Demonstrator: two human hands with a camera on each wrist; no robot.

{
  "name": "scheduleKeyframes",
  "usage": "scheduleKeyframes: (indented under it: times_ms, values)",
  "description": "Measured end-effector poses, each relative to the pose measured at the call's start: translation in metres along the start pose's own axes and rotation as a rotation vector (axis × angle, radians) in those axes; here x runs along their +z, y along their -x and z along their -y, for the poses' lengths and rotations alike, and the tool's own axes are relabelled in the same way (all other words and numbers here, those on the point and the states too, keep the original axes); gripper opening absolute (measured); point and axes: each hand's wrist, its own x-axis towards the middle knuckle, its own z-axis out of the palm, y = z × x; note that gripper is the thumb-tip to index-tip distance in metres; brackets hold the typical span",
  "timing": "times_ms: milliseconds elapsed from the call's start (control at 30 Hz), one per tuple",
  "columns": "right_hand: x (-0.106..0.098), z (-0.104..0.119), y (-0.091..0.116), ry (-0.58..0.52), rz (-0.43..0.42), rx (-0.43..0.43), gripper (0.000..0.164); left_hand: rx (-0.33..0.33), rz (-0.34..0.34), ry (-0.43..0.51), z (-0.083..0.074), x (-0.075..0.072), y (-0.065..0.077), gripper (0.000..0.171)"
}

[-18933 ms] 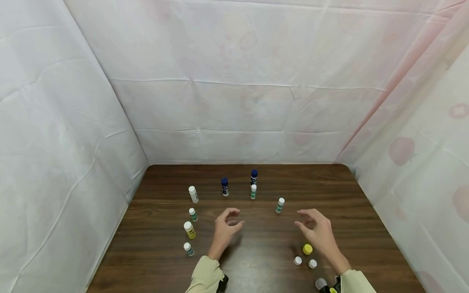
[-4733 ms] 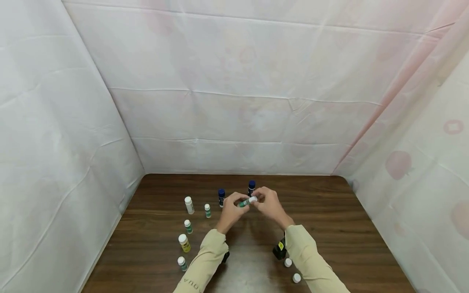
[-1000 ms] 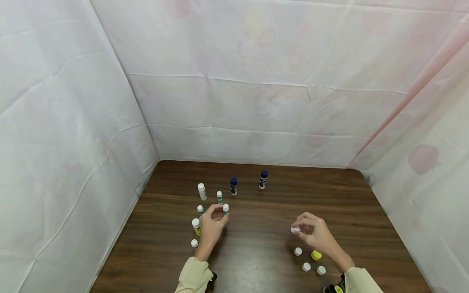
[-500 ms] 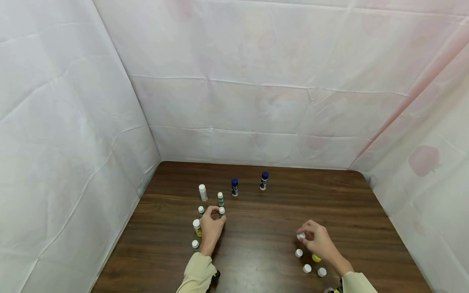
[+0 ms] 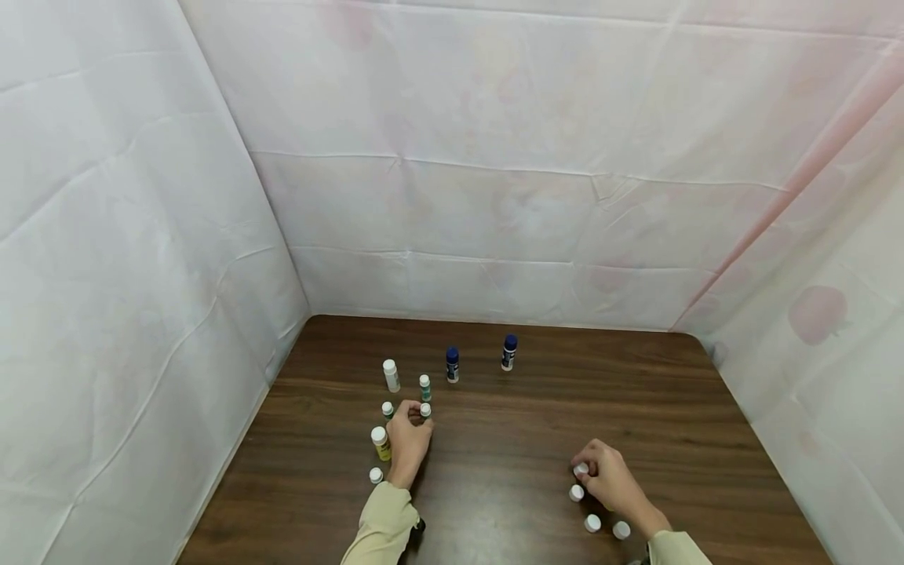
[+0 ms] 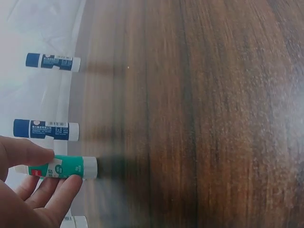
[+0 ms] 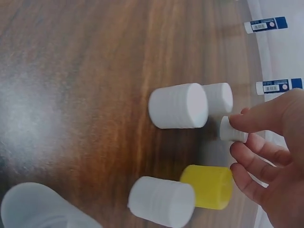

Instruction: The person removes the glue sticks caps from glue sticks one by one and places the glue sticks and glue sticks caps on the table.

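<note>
In the head view my left hand grips a small green glue stick by its sides, standing upright among other glue sticks on the left. In the left wrist view thumb and fingers pinch the green label of that glue stick; its white base is at or just above the tabletop. My right hand, at the right of the table, pinches a small white cap between thumb and fingertips. The cap is held just behind another white cap; I cannot tell whether it touches the table.
Around the left hand stand a white glue stick, a green one and a yellow one. Two blue-capped glue sticks stand at the back. Near the right hand are white caps and a yellow cap.
Both hands first hovered empty, then worked together on a green glue stick. They have since parted: the left hand carried the stick left and down, the right lowered the white cap toward other caps.
</note>
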Motion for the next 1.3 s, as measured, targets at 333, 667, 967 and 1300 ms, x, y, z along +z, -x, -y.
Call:
scheduleKeyframes:
  times_ms: [333, 667, 967, 1300]
  values:
    - [0.004, 0.002, 0.001, 0.042, -0.002, 0.020, 0.024, 0.000, 0.001, -0.002, 0.001, 0.000, 0.002, 0.028]
    - [-0.014, 0.022, -0.007, -0.010, -0.130, 0.060, 0.030, 0.101, -0.027, 0.090, -0.019, -0.007, 0.000, 0.040]
    - [-0.028, 0.039, -0.023, -0.066, -0.230, -0.046, 0.034, 0.179, -0.029, 0.231, -0.044, -0.002, 0.000, 0.040]
    - [-0.028, 0.058, -0.054, -0.110, -0.261, -0.142, 0.034, 0.174, -0.058, 0.280, -0.058, 0.018, -0.003, 0.040]
